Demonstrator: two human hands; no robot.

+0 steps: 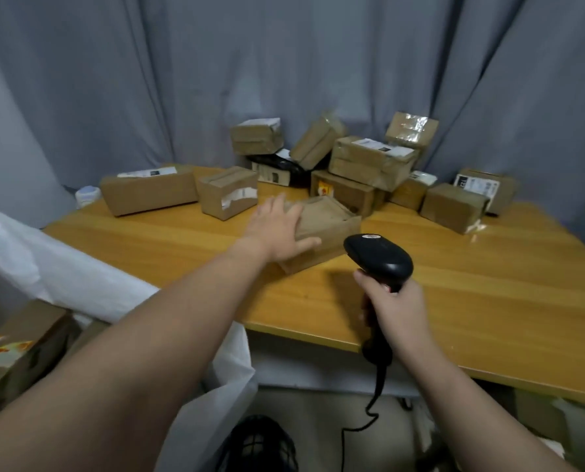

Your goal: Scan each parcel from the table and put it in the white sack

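Note:
A small brown cardboard parcel (332,223) lies near the middle of the wooden table (488,301). My left hand (277,229) rests on its left side with fingers spread over the top and thumb along the front face. My right hand (396,308) grips the handle of a black barcode scanner (379,257), whose head sits just in front of the parcel. Several more brown parcels (369,161) are heaped at the back of the table. The white sack (80,277) stands open at the table's left edge, with a parcel (15,352) inside.
Grey curtains (216,80) close off the back and sides. A long box (148,192) and a taped box (226,195) sit at back left. The scanner's cable (373,413) hangs below the table edge. A dark round object (257,444) is on the floor.

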